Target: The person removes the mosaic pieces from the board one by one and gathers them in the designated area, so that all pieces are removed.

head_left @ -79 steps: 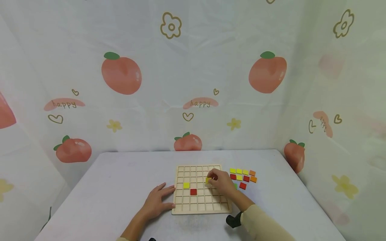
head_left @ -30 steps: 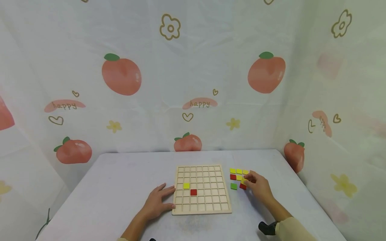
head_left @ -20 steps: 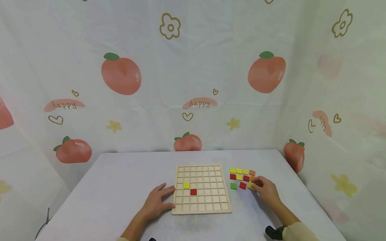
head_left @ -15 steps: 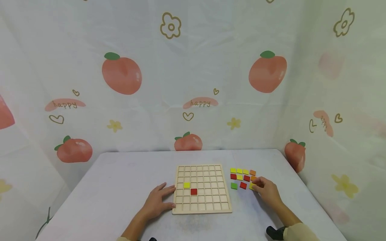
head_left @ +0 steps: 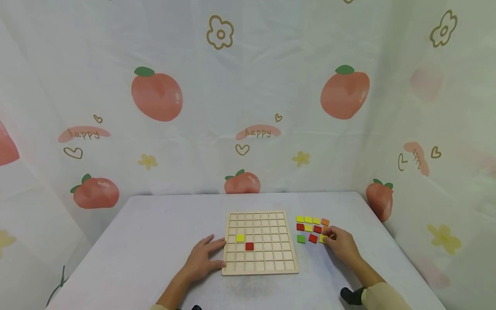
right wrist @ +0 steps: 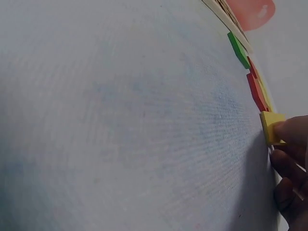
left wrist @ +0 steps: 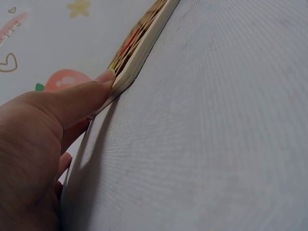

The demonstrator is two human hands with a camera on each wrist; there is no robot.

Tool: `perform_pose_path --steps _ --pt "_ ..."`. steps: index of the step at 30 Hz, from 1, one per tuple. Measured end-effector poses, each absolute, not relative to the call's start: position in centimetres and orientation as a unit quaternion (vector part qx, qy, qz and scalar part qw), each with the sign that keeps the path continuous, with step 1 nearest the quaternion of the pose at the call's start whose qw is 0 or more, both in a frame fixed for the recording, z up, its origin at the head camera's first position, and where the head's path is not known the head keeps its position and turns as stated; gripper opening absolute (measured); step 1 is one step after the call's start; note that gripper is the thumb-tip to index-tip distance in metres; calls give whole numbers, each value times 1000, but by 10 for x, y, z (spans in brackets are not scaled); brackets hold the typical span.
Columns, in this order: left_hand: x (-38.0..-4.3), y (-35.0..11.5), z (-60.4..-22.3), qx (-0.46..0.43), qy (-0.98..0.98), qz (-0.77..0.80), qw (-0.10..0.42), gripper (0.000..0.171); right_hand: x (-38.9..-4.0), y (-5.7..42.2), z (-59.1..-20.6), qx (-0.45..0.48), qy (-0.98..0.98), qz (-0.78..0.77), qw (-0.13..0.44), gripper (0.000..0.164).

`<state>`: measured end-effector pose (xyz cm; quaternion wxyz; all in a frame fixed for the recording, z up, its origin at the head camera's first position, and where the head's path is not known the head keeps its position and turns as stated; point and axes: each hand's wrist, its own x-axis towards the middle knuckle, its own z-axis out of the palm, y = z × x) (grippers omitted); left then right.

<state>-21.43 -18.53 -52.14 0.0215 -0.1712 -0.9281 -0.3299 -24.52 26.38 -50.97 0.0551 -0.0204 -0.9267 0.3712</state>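
A light wooden grid board [head_left: 269,273] lies on the table, with one yellow tile [head_left: 240,238] and one red tile [head_left: 249,246] in its cells. My left hand [head_left: 200,259] rests along the board's left edge with fingers spread, thumb and fingertips touching the rim. To the right of the board, my right hand [head_left: 344,245] pinches a yellow tile [head_left: 322,238] at the front right of the loose tiles. In the right wrist view the thumb lies over the face of this yellow tile [right wrist: 268,126], which stands at or very near the tabletop. The right fingers partly cover an orange tile.
Several loose tiles lie right of the board: yellow and red ones, an orange tile [head_left: 325,221], a green tile [head_left: 301,239] and a red tile [head_left: 313,238] beside the pinched one. A patterned curtain [head_left: 201,163] surrounds the white table [head_left: 166,224].
My right hand has carried the yellow tile from above the board's right part rightward, over the loose tiles, and lowered it beside the front red tile. My left hand has stayed put.
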Motion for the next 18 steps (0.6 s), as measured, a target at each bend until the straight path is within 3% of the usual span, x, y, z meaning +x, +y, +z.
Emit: perform_pose_path --steps 18 --pt "-214 -186 -520 -179 -928 -326 27 68 -248 255 -511 -6 -929 366 59 10"
